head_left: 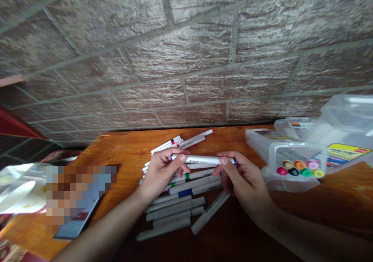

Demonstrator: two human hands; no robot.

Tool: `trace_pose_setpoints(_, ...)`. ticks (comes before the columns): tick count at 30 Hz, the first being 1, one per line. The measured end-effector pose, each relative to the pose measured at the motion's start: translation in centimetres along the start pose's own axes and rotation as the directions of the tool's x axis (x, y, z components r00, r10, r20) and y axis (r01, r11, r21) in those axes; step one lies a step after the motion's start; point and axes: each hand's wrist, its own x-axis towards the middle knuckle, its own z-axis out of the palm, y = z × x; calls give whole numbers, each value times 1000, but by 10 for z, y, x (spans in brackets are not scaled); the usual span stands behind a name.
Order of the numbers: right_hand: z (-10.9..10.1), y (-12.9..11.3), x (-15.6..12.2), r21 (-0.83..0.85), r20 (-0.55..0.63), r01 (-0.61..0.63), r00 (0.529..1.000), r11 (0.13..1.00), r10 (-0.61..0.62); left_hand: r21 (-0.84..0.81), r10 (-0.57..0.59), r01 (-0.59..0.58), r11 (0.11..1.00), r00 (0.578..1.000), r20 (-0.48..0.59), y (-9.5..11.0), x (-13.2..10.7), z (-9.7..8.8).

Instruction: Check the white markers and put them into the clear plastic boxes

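View from the head camera. At the lower left of the frame, a clear plastic wrapper (20, 184) lay at the edge of a wooden table (125, 149). Left of centre, the left hand (161, 172) was closed around the left end of a white marker (204, 160), with the thumb on top and the fingers curled beneath. The white marker was held level at the centre of the frame, just above a pile of markers (175, 211) spread loose on the table. Right of centre, the right hand (243, 178) pinched the marker's right end, where a blue band showed. Both hands were clear of the pile. At the right of the frame, near the right hand, stood a clear case (300, 150) of markers with their coloured caps (300, 169) facing the camera. Behind it, an open plastic lid (346, 118) rose. A brick wall (186, 40) filled the upper frame.
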Motion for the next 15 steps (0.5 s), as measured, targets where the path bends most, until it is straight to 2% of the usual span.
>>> trace_pose_setpoints(15,-1,0,-1,-41,33,8,999,999,-6,54,-10,11,998,1000,-9,5,0,2)
